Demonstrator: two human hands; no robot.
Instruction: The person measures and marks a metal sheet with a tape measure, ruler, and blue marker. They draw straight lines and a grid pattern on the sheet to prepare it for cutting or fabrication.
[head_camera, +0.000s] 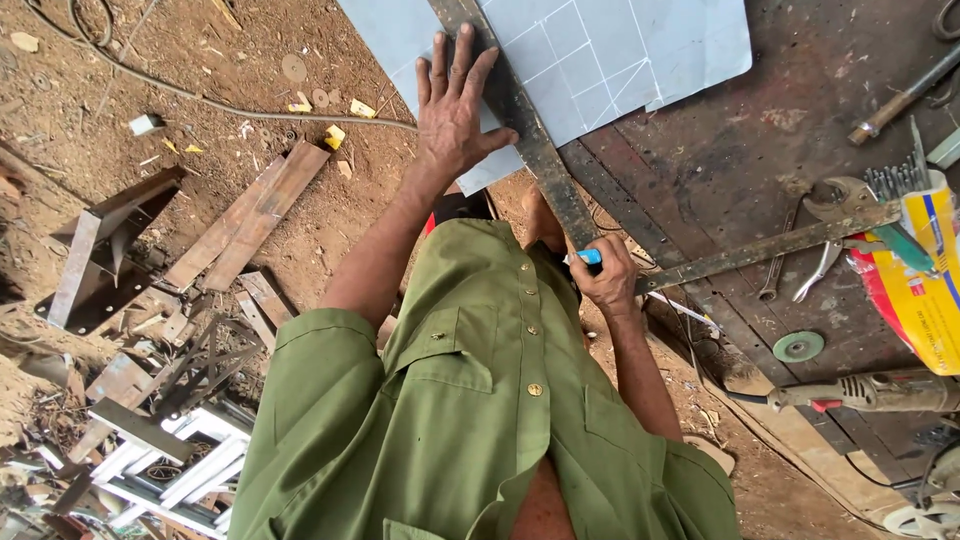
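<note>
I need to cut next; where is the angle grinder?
In the head view, the angle grinder lies at the lower right on the dark workbench, beside a green disc and below the yellow packet.

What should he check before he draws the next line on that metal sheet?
1. Left hand flat on the ruler: ok.
2. Ruler lying across the sheet: ok.
3. Right hand closed on the blue marker: ok.
4. Marker tip touching the sheet: not ok, it is off the sheet's edge.
5. Ruler lined up with the white lines: cannot tell.
6. Grinder lying apart from both hands: ok.
</note>
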